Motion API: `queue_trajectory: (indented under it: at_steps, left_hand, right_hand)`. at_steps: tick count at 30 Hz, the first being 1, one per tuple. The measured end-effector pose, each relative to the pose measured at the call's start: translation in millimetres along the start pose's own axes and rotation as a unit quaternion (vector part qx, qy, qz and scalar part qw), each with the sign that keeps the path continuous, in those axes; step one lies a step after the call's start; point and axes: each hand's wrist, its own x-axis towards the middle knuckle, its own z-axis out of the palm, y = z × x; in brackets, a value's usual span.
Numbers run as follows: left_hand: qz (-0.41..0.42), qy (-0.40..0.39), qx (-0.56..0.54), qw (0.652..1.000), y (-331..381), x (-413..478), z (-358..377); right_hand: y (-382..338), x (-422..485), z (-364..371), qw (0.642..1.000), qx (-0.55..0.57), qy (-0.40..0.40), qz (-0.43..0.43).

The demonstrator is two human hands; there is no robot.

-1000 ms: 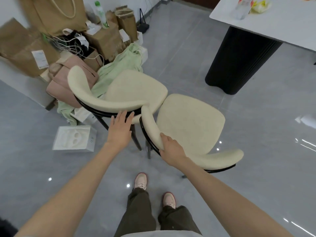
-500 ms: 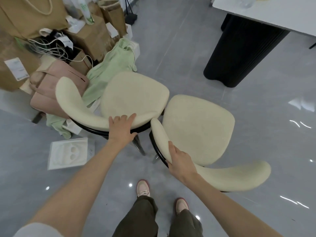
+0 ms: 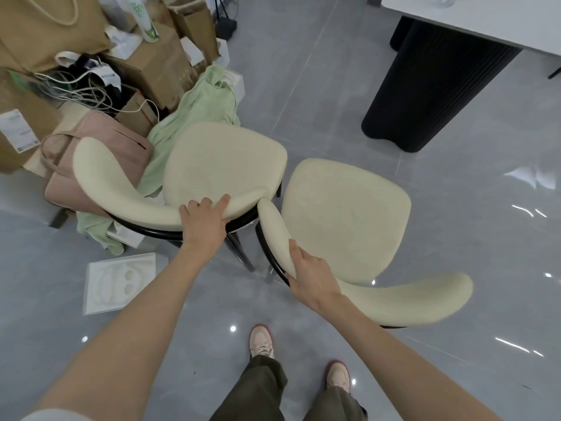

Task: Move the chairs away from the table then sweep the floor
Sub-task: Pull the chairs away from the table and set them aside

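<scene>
Two cream padded chairs with black frames stand side by side on the grey tile floor. My left hand [image 3: 205, 221] grips the curved backrest of the left chair [image 3: 221, 159], fingers curled over its top edge. My right hand [image 3: 309, 276] grips the backrest of the right chair [image 3: 346, 217] near its left end. The backrest ends of the two chairs almost touch. The white table [image 3: 485, 22] with its black ribbed base [image 3: 425, 86] stands at the upper right, well apart from both chairs.
A pile of cardboard boxes [image 3: 158, 65], paper bags, cables, a pink bag [image 3: 100, 165] and a green cloth [image 3: 206, 107] sits at the left, touching the left chair. A white moulded tray [image 3: 118, 282] lies on the floor. My feet [image 3: 261, 341] are below.
My left hand has gone from resting flat against the left chair's backrest to gripping it. Both chairs appear closer to me in the view and the table further towards the upper right.
</scene>
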Motion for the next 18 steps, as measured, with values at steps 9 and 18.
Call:
queue_trajectory:
  at_steps: [9,18]
  left_hand:
    - [-0.014,-0.001,-0.013,1.0,-29,-5,3]
    - [-0.036,0.001,-0.022,0.999,-35,-27,6]
  right_hand:
    - [-20,5,6,1.0,0.01,-0.002,-0.005]
    - [-41,0,9,1.0,0.02,-0.005,0.02]
